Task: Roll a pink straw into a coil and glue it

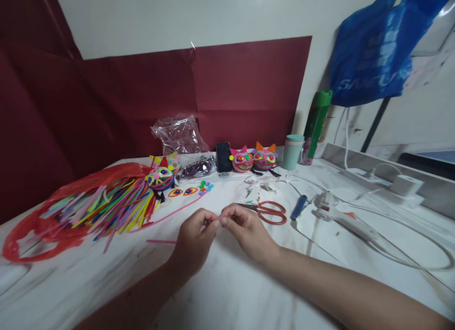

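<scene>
My left hand (pixel 195 237) and my right hand (pixel 249 231) meet above the front middle of the table, fingertips pinched together. A small bit of pink pipe cleaner (pixel 220 218) shows between them; the fingers hide most of it. Another straight pink pipe cleaner (pixel 161 241) lies to the left, its near end hidden behind my left hand. Just beyond my right hand are scissors with orange handles (pixel 272 212). Two paper eye cutouts (pixel 182 192) and several small coloured beads or buttons (pixel 206 187) lie behind my left hand.
Coloured pipe cleaners (pixel 117 202) spill from a red plastic bag (pixel 64 244) at left. Decorated cat heads (pixel 265 157) stand at the back beside a phone (pixel 223 157) and a lidded cup (pixel 293 152). A glue gun (pixel 346 218) and its cord lie right, near a blue-handled tool (pixel 299 207).
</scene>
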The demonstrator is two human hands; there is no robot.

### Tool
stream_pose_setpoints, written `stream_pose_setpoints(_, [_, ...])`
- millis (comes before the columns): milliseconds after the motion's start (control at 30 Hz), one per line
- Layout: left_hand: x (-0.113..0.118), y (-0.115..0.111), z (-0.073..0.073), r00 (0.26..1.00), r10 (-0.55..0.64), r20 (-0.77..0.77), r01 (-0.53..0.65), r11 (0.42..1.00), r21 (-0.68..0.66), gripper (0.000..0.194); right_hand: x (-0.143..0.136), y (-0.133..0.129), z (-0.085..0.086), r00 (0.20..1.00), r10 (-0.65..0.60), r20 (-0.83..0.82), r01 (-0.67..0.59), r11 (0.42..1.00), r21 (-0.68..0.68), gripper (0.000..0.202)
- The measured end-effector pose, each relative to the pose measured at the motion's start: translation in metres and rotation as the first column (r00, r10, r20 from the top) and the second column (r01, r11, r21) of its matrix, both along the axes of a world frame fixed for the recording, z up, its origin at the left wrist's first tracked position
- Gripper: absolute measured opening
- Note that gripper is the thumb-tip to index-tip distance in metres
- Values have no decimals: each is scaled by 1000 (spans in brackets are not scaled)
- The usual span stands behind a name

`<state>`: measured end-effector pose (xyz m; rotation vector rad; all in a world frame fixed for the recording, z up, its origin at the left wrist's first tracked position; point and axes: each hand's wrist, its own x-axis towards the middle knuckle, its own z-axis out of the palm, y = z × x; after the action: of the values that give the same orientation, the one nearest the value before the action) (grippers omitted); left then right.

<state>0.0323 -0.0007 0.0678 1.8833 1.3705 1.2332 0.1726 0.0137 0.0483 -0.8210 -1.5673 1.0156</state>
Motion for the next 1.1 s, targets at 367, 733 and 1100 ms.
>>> stream_pose_setpoints(367, [-9,6,-8,921,22,-390,114,940,320,15,12,6,9,902,-134,410,-53,909,413,13])
stream_pose_setpoints(733, [-7,3,-6,951,28,-309,90,929,358,14,12,5,11,951,-47,304,-68,932,357,10])
stream_pose_setpoints(1100, [0,-2,-5,998,-2,-69,13,988,156,14,3,-3,5,996,-43,81,33,993,112,12])
